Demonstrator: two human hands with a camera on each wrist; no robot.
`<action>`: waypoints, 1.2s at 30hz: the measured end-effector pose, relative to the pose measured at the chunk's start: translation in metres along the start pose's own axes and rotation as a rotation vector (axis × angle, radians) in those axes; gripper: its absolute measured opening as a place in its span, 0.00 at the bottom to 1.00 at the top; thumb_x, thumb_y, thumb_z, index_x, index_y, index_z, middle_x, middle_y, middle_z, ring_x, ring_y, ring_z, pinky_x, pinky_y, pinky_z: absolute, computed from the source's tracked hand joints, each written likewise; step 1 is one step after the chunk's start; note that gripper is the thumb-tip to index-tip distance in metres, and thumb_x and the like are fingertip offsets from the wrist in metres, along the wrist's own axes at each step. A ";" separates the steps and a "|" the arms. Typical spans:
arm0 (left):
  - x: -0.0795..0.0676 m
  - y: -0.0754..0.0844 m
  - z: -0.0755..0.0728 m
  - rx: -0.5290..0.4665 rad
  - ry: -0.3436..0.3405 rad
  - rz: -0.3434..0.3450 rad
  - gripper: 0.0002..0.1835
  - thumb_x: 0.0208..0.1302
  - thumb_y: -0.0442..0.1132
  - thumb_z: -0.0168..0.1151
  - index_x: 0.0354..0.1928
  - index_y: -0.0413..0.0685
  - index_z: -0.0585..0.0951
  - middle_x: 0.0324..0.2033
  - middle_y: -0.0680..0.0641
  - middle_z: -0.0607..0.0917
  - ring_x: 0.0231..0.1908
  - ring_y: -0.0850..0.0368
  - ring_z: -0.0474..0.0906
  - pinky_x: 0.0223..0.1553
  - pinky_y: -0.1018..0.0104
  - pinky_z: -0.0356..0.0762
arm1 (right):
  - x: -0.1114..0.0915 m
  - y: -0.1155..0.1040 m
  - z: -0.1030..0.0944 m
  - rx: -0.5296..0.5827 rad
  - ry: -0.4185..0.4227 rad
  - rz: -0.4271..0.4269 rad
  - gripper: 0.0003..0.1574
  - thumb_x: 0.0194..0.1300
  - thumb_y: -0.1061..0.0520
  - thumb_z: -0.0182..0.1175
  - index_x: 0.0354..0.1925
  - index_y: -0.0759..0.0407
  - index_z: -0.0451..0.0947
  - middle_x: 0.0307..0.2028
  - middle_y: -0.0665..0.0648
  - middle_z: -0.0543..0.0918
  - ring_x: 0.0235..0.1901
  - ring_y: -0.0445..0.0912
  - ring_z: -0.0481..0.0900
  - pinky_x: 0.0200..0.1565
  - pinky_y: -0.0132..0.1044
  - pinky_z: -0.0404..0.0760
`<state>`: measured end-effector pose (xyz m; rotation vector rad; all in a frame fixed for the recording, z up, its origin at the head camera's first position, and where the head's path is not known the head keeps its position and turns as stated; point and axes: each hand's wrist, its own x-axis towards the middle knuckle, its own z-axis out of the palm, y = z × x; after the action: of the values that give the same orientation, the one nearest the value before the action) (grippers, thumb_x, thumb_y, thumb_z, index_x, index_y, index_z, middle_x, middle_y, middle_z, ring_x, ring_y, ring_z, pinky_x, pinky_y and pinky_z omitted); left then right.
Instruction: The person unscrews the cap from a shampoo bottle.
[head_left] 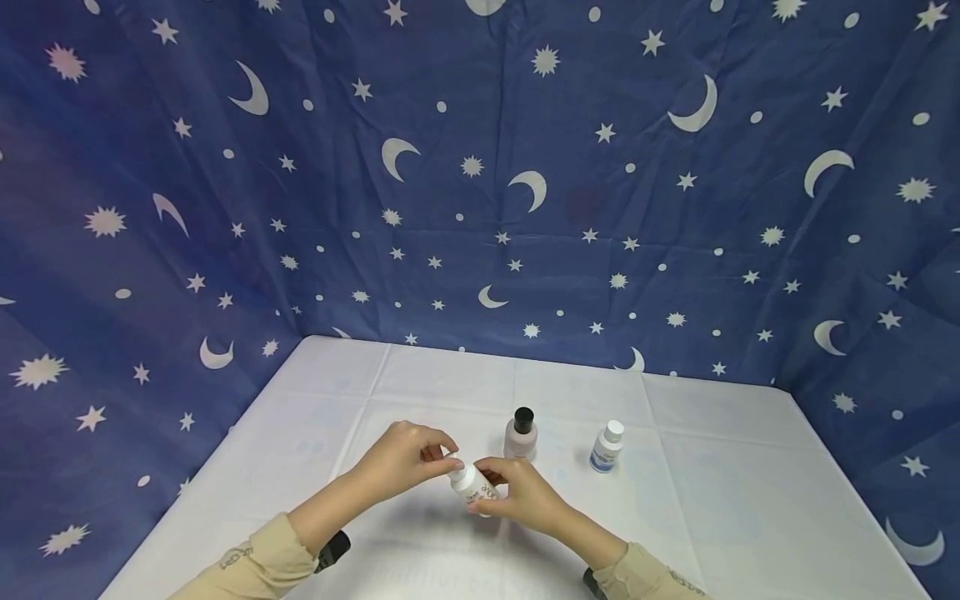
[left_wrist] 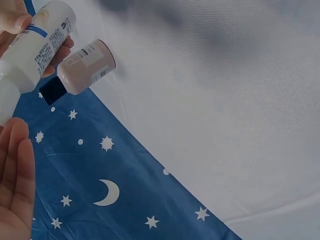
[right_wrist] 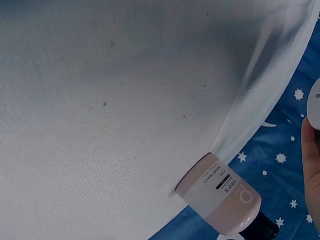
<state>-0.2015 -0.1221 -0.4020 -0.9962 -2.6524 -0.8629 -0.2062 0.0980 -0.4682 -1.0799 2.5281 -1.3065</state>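
A white plastic bottle with printed lettering is held tilted above the white-covered table, its capped end toward the left. My right hand grips the bottle's body between thumb and fingers. At the other end, my left hand pinches the white cap. The left wrist view shows the bottle with a blue band and small print, and the left hand's fingers at the cap. Behind the right hand stands a pinkish bottle with a black cap, touched by neither hand.
A smaller white bottle with a blue-banded label stands upright to the right. White cloth covers the table. Blue curtains with moons and stars hang behind and along both sides.
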 end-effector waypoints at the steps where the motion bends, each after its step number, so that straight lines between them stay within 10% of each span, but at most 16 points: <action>1: 0.000 0.000 0.001 0.006 0.009 0.000 0.10 0.53 0.44 0.70 0.32 0.45 0.86 0.19 0.56 0.83 0.20 0.73 0.72 0.23 0.81 0.73 | 0.000 0.000 0.000 0.004 -0.001 -0.001 0.24 0.54 0.53 0.70 0.47 0.62 0.78 0.39 0.54 0.85 0.38 0.38 0.82 0.47 0.31 0.81; 36: -0.001 -0.002 -0.016 0.059 -0.152 0.192 0.15 0.53 0.36 0.69 0.45 0.48 0.83 0.42 0.53 0.86 0.45 0.59 0.82 0.47 0.68 0.80 | -0.004 0.000 -0.004 0.043 0.009 0.022 0.25 0.53 0.53 0.70 0.48 0.61 0.78 0.41 0.54 0.85 0.38 0.39 0.82 0.47 0.33 0.81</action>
<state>-0.2029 -0.1328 -0.3900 -1.3236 -2.6292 -0.6890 -0.2048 0.1034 -0.4663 -1.0370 2.4987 -1.3565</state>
